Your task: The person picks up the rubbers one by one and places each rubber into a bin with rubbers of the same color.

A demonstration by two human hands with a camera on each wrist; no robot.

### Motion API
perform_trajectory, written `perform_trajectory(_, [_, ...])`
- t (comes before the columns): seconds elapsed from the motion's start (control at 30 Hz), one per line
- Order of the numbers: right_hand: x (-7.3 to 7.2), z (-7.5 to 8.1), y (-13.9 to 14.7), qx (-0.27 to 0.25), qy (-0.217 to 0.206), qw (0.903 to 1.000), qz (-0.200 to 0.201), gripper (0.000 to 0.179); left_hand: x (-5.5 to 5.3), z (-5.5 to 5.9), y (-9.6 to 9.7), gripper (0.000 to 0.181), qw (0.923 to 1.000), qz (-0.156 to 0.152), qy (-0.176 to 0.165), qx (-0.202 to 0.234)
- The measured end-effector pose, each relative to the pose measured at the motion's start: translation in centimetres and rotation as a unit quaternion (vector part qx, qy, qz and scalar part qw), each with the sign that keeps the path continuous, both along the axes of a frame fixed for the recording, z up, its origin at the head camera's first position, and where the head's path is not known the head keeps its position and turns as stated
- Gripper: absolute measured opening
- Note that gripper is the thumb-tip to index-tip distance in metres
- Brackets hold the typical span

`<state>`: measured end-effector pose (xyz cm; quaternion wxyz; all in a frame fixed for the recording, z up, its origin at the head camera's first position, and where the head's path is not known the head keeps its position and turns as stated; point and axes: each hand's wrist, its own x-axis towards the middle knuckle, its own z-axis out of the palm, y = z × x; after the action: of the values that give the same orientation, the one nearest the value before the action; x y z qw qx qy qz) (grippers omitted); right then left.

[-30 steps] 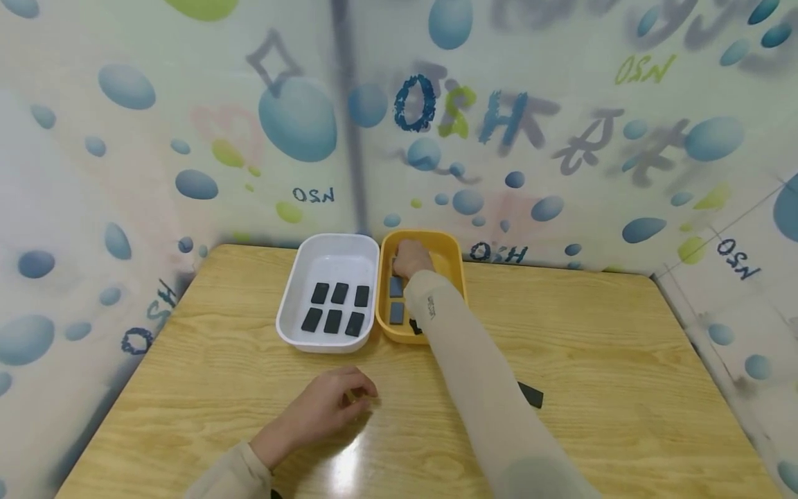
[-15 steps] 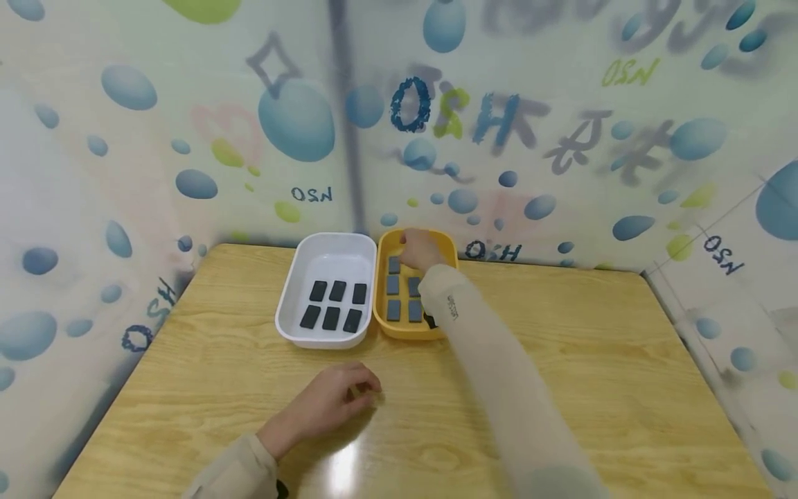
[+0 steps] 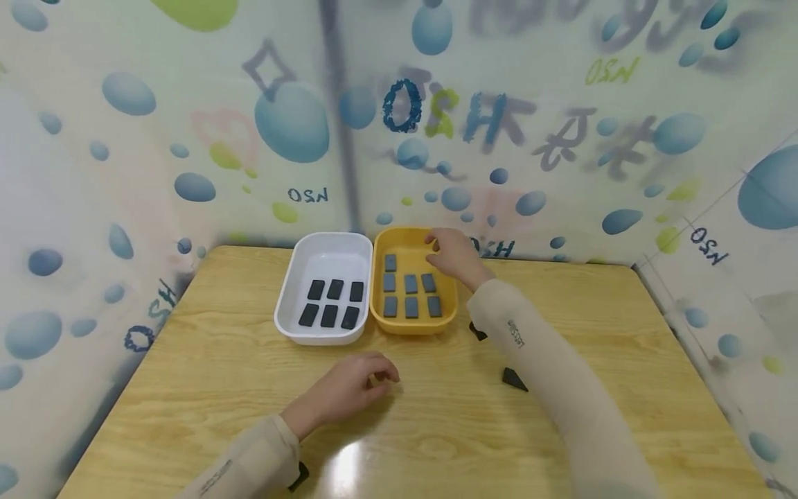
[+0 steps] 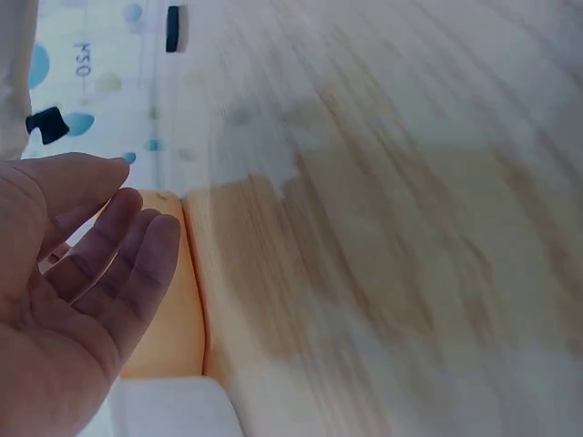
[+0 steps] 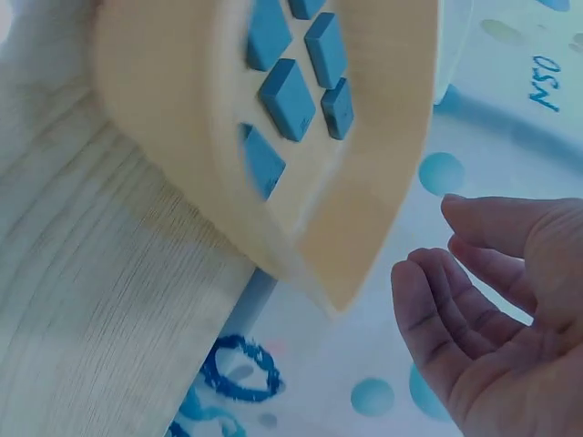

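Note:
My right hand [image 3: 455,256] is over the right part of the yellow tray [image 3: 414,328], with loosely bent fingers and nothing in them. In the right wrist view that hand [image 5: 492,300] shows a gap between thumb and fingers, apart from the tray's wall. Several grey rectangular blocks [image 3: 411,284] lie in rows in the yellow tray. Beside it, the white tray [image 3: 320,339] bears several black rectangular blocks [image 3: 329,316] in two rows. My left hand [image 3: 349,388] is over the table in front of the trays, fingers loosely curved and holding nothing.
One black block [image 3: 515,379] lies on the wooden table [image 3: 424,443], right of the trays and close to my right forearm. A patterned wall [image 3: 399,125] stands right behind the trays. Small black pieces [image 3: 299,478] show at my sleeves.
My right hand has moved right and back from the yellow tray's left side, uncovering its grey blocks. The left hand has shifted slightly right. The black block on the table is visible again.

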<state>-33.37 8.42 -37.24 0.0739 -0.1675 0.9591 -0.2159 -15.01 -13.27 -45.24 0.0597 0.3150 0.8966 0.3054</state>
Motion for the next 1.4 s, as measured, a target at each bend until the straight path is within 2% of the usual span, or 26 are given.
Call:
perform_trajectory(0.23, [2.5, 0.2, 3.8, 0.007, 0.035, 0.9993, 0.004, 0.033, -0.9, 0.1, 3.1, 0.015, 0.9989, -0.044, 0.01, -0.009])
perform_trajectory(0.4, [4.2, 0.4, 7.0, 0.0, 0.037, 0.9993, 0.006, 0.033, -1.3, 0.1, 5.2, 0.014, 0.9978, -0.065, 0.011, -0.009])
perform_trajectory(0.57, [5.4, -0.1, 9.8, 0.004, 0.024, 0.9997, 0.006, 0.032, -1.8, 0.2, 6.7, 0.014, 0.997, -0.076, 0.008, -0.016])
perform_trajectory(0.77, [7.3, -1.1, 13.0, 0.016, 0.021, 0.9996, 0.011, 0.03, -2.4, 0.3, 8.9, 0.016, 0.9954, -0.082, -0.009, -0.048])
perform_trajectory(0.9, [8.4, -2.1, 15.3, 0.021, 0.025, 0.9993, 0.017, 0.029, -2.7, 0.1, 10.8, 0.016, 0.9934, -0.093, -0.002, -0.067])
perform_trajectory(1.1, [9.7, -2.9, 18.5, 0.015, 0.0, 0.9996, 0.022, 0.028, -3.1, 0.2, 13.9, 0.019, 0.9897, -0.115, 0.026, -0.081])
perform_trajectory(1.23, [10.4, -3.3, 19.8, 0.02, -0.009, 0.9995, 0.024, 0.028, -3.2, 0.2, 15.6, 0.02, 0.9868, -0.131, 0.032, -0.09])
perform_trajectory(1.4, [11.0, -3.8, 20.9, 0.015, -0.025, 0.9993, 0.023, 0.028, -3.6, -0.2, 17.3, 0.021, 0.9854, -0.131, 0.036, -0.103])
